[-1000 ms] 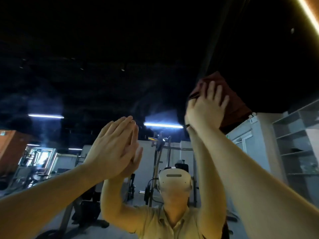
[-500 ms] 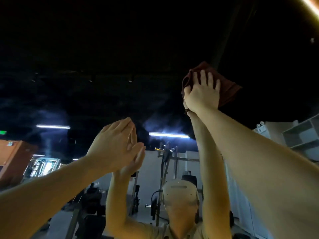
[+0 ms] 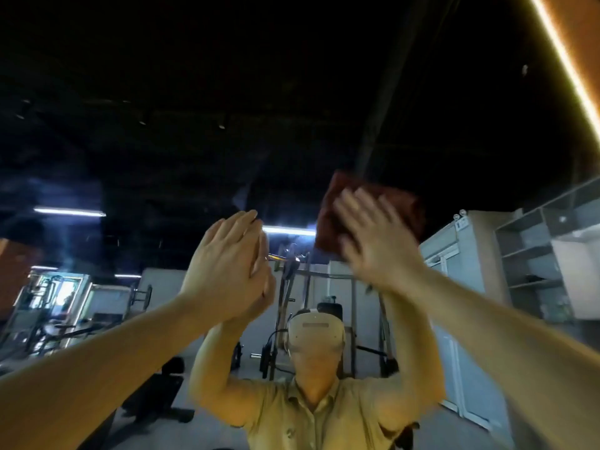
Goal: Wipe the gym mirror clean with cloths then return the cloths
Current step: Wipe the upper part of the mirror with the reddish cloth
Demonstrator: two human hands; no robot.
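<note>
- One big gym mirror (image 3: pixel 146 92) fills nearly the whole view, and both hands reach up to it.
- Most of the mirror's glass looks dark, because it shows a black ceiling. A pale, smeary patch (image 3: pixel 246 193) sits on the glass near the mirror's middle.
- Low in the mirror you can see a gym room with metal workout machines (image 3: pixel 292 287). Grey shelves (image 3: pixel 532 254) are at the mirror's right side.
- A person in a short-sleeved shirt (image 3: pixel 311 414) and a pale headset (image 3: pixel 316 329) shows at the mirror's bottom.
- A glowing yellow strip (image 3: pixel 565 63) runs down the mirror's top right corner.
- The cloth (image 3: pixel 402 206) is dark red-brown and soft, folded into a thick pad. It lies flat on the mirror, a bit right of the middle.
- The right hand (image 3: pixel 373 248) looks blurry. Its fingers are straight and spread out, pushing the cloth onto the mirror. Its grip is loose, not curled round the cloth.
- The left hand (image 3: pixel 227 271) lies flat on the mirror, left of the cloth and apart from it. Its fingers are straight and close together, the grip is let go, and it holds nothing.
- Count: one mirror, one cloth, two hands, and two long white light tubes (image 3: pixel 69 211) shining in the mirror.
</note>
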